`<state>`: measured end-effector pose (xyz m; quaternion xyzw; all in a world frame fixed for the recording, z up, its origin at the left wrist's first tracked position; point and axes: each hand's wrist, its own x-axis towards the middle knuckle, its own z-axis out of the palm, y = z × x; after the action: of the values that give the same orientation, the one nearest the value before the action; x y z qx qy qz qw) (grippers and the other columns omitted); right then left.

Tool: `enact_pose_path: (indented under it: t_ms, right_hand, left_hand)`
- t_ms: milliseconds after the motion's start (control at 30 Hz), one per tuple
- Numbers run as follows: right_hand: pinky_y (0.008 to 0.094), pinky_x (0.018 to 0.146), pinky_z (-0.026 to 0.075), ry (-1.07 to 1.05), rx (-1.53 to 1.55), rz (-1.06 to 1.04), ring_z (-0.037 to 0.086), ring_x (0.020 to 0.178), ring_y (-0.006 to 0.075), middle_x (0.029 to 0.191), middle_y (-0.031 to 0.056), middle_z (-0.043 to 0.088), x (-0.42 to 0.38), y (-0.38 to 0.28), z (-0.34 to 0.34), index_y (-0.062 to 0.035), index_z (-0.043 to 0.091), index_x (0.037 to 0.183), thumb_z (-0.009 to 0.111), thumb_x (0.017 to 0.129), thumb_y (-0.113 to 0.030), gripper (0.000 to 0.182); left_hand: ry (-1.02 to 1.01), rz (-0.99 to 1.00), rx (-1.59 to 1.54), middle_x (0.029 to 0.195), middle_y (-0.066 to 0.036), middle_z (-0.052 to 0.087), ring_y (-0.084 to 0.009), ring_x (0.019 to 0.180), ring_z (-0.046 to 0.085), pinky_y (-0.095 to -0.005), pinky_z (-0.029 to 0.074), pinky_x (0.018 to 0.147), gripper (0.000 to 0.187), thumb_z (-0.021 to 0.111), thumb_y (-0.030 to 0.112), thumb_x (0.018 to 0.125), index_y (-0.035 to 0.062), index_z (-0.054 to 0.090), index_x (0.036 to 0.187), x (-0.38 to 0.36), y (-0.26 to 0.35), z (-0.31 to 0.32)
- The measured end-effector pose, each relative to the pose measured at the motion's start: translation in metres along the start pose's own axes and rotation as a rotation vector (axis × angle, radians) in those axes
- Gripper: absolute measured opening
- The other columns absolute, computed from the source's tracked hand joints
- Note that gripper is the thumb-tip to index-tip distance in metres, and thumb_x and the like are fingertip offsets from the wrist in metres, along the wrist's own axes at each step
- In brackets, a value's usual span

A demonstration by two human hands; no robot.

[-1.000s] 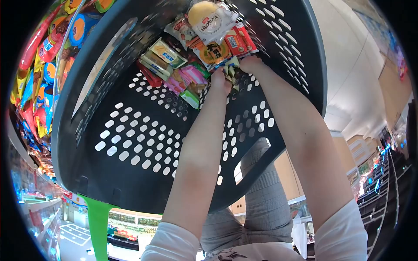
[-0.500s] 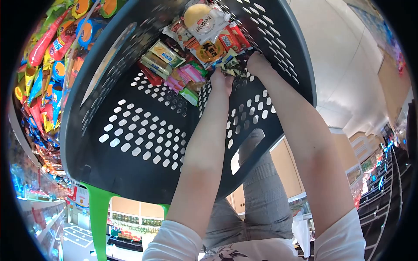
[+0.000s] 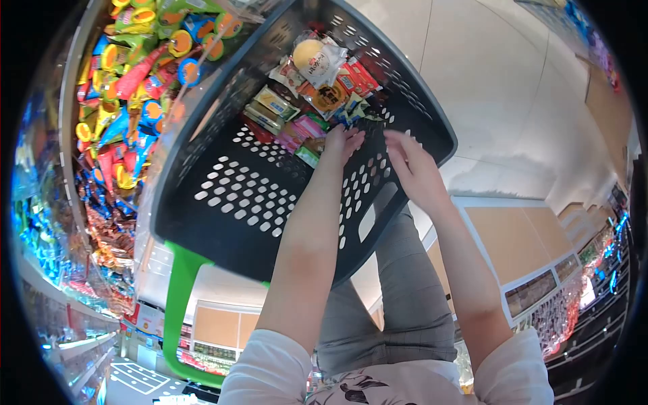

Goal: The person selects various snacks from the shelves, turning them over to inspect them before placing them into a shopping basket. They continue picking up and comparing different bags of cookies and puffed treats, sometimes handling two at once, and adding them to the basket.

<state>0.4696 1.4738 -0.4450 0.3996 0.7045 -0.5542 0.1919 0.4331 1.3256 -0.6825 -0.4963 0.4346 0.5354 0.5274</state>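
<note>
A dark grey perforated shopping basket with a green handle is tilted in front of me. My left hand is inside it, fingers apart and holding nothing, near some small green and blue packets. My right hand hovers over the basket's right side, fingers stretched out, also with nothing in it. Heaped at the far end are a round pale cake in a clear wrapper, an orange wrapped snack, red packets, pale yellow packets and pink packets.
On the left, a clear-walled display bin is full of bright cone-shaped sweet packs, with wrapped candies lower down. Pale floor lies to the right. Cabinets and stocked shelves stand behind me.
My right hand has drawn back from the packets towards the basket's near right side. My left hand has pulled back slightly and its fingers now show. The view has shifted, revealing more of the bin.
</note>
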Motion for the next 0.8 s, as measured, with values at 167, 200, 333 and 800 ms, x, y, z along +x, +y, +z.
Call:
enact_pose_path:
  t_ms: [167, 200, 333, 800]
  right_hand:
    - [0.0332, 0.082, 0.049, 0.006, 0.118, -0.024, 0.063, 0.095, 0.0264, 0.101, 0.0156, 0.062, -0.087, -0.013, -0.001, -0.0016, 0.053, 0.119, 0.052, 0.093, -0.012, 0.028]
    - [0.0332, 0.082, 0.049, -0.005, 0.119, -0.015, 0.063, 0.095, 0.026, 0.101, 0.0155, 0.062, -0.103, -0.015, 0.0, -0.0017, 0.053, 0.118, 0.052, 0.093, -0.012, 0.028]
    - [0.033, 0.081, 0.05, -0.009, 0.119, -0.07, 0.063, 0.092, 0.0247, 0.099, 0.0144, 0.062, -0.154, -0.031, 0.002, -0.0021, 0.053, 0.117, 0.053, 0.092, -0.011, 0.027]
    - [0.0402, 0.069, 0.048, 0.147, 0.004, -0.227, 0.063, 0.08, 0.0341, 0.081, 0.0152, 0.065, -0.328, -0.098, 0.103, -0.0031, 0.063, 0.094, 0.053, 0.09, -0.017, 0.017]
  left_hand:
    - [0.052, 0.149, 0.504, 0.11, -0.013, 0.058, -0.0238, 0.09, 0.062, -0.0351, 0.052, 0.071, 0.043, 0.045, 0.034, 0.095, 0.0053, 0.044, 0.127, -0.069, 0.027, -0.048]
    - [0.074, 0.17, 0.611, 0.111, -0.012, 0.059, -0.0231, 0.093, 0.062, -0.0364, 0.051, 0.074, 0.043, 0.048, 0.035, 0.094, 0.0062, 0.045, 0.126, -0.087, 0.033, -0.056]
    - [0.204, 0.222, 0.925, 0.1, -0.006, 0.062, -0.0182, 0.084, 0.062, -0.0368, 0.051, 0.07, 0.037, 0.049, 0.035, 0.093, 0.0107, 0.052, 0.12, -0.149, 0.068, -0.063]
    - [-0.3, 1.281, 1.796, 0.1, -0.014, 0.066, -0.0234, 0.093, 0.064, -0.0324, 0.049, 0.081, 0.031, 0.056, 0.026, 0.093, 0.0016, 0.059, 0.112, -0.493, 0.166, -0.063]
